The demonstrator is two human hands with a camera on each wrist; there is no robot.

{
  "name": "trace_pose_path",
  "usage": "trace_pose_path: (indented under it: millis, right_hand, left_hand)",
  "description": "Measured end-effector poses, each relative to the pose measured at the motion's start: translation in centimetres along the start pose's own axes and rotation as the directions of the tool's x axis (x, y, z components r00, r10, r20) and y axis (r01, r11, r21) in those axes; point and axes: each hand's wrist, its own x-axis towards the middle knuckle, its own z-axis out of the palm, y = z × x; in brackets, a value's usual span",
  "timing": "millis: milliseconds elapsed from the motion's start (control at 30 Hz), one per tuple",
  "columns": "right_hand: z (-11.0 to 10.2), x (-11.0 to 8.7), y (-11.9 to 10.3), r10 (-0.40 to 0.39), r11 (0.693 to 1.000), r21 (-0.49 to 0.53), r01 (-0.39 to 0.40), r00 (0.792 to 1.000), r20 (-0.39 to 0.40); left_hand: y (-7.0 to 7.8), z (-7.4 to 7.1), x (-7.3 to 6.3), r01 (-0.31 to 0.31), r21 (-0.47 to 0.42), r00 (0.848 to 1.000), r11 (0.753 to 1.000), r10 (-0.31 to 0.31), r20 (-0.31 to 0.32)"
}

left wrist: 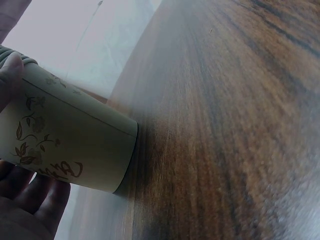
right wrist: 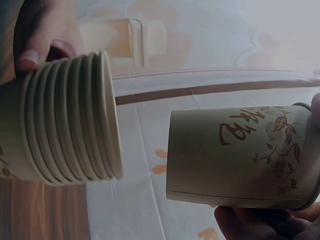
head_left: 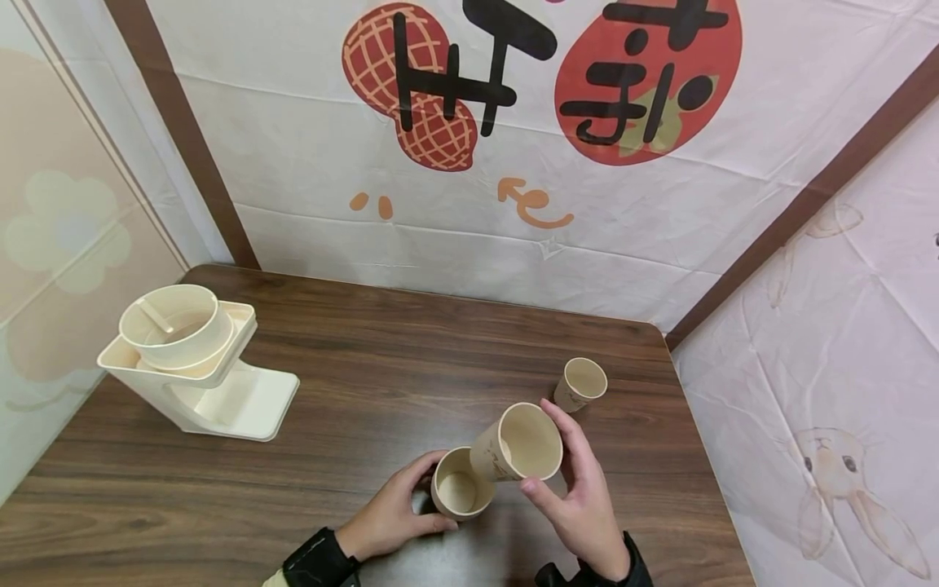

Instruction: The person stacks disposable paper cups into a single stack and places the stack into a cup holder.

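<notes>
A stack of nested beige paper cups [head_left: 458, 492] stands on the wooden table, with my left hand [head_left: 392, 507] gripping its side. In the left wrist view, the bottom cup [left wrist: 75, 130] shows a brown floral print, its base down at the tabletop. My right hand [head_left: 587, 489] holds one paper cup [head_left: 530, 444] by its rim end, tilted, with its opening facing me. Several stacked rims [right wrist: 70, 120] show in the right wrist view, and a gap separates them from the base of the held cup [right wrist: 225, 155].
Another paper cup [head_left: 583, 383] stands upright beyond my right hand. On the left, a cream plastic stand [head_left: 245, 403] carries a round cream container [head_left: 179, 330] with a stick-like piece inside. Printed cloth walls [head_left: 440, 244] border the table [head_left: 367, 350] at the back and sides.
</notes>
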Motion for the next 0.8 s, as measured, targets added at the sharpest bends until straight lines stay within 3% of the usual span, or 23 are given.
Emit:
trace_pose_path:
  millis: [433,667,800]
  right_hand:
    - [1.4,-0.3,0.7,0.031,0.999,-0.035,-0.028,0.996,0.079]
    - [1.9,-0.5,1.0,0.015,0.998,-0.069,-0.008,0.995,0.102]
    - [2.1,-0.5,1.2,0.004,0.996,-0.094,0.007,0.994,0.113]
  left_hand:
    - [0.2,0.1,-0.1,-0.080,0.030,0.996,0.996,0.082,-0.045]
    - [-0.1,0.2,-0.1,-0.085,0.044,0.995,0.995,0.087,-0.049]
    - [-0.3,0.3,0.0,-0.058,0.038,0.997,0.998,0.060,-0.048]
